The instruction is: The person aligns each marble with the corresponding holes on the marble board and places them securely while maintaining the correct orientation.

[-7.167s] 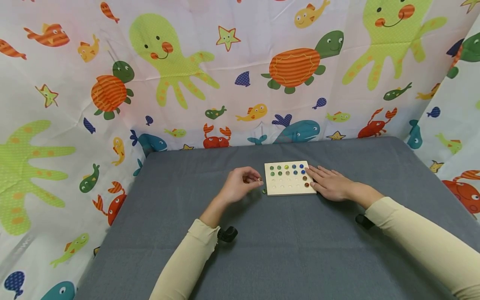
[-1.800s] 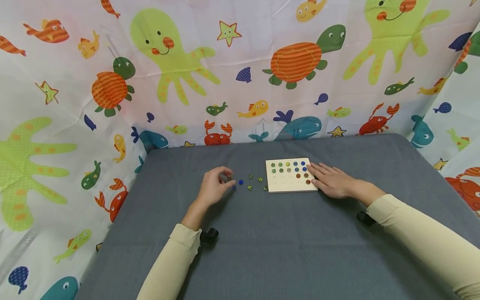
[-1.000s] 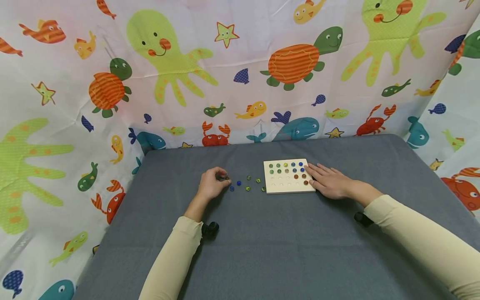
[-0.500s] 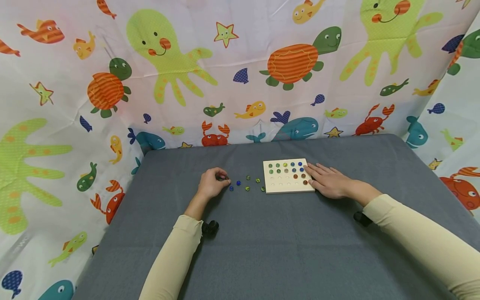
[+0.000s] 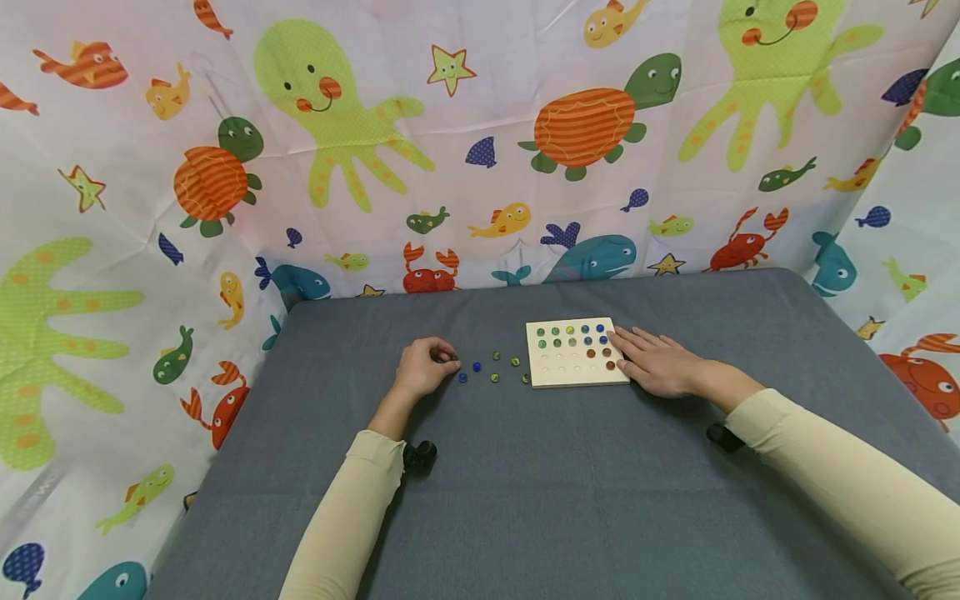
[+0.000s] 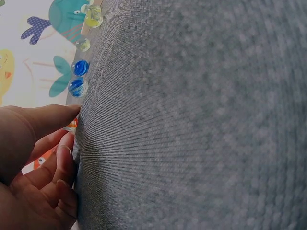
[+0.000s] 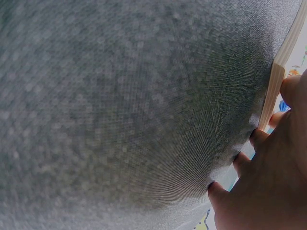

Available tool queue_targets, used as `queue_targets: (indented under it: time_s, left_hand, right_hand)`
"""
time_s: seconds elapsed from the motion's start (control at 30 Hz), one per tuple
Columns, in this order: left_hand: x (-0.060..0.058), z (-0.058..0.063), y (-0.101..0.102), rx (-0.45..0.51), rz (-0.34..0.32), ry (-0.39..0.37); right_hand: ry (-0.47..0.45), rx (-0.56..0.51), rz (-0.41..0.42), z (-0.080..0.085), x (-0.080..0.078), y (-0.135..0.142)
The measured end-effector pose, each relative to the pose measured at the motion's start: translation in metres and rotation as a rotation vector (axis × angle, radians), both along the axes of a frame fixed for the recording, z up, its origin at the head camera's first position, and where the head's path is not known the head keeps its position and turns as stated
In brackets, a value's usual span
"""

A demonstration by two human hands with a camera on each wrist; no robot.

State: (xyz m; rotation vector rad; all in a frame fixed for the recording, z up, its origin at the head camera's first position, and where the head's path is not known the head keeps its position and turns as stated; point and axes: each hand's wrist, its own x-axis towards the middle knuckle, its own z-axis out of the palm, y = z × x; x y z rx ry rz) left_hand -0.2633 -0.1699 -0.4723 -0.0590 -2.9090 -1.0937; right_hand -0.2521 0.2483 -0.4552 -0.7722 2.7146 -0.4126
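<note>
My left hand [image 5: 425,365] is low over the cloth, left of the loose marbles. Its thumb and fingers pinch an orange marble [image 6: 73,123], mostly hidden behind the thumb in the left wrist view. Two blue marbles, one a deep blue marble [image 5: 477,367], lie just right of the fingertips. Further right, several yellow-green marbles, such as a green marble [image 5: 515,362], lie toward the pale wooden board [image 5: 558,380]. My right hand [image 5: 660,364] rests flat with extended fingers over the board's right edge.
Green, yellow, clear and blue marbles fill the board's two far rows. Red-brown marbles [image 5: 606,352] sit in the nearer rows at the right; other dimples there are bare. Grey cloth [image 5: 525,492] covers the table, with a printed sea-animal curtain [image 5: 480,117] behind and at the sides.
My left hand has moved left from the board's edge to beyond the loose marbles. A second red-brown marble now sits in the third row. The right hand stays put.
</note>
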Motion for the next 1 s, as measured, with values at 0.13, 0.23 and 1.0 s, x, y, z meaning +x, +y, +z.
queue_targets:
  time_s: [0.13,0.23,1.0]
  left_hand:
    - [0.000,0.001,0.000,-0.002,0.000,-0.004]
    - [0.000,0.003,0.000,-0.010,-0.002,-0.003]
    - [0.010,0.017,-0.002,0.102,-0.080,0.037]
  right_hand:
    - [0.001,0.009,0.002,0.001,-0.001,0.001]
    - [0.000,0.005,0.004,0.001,-0.001,0.001]
    - [0.006,-0.001,0.012,-0.023,-0.015,0.012]
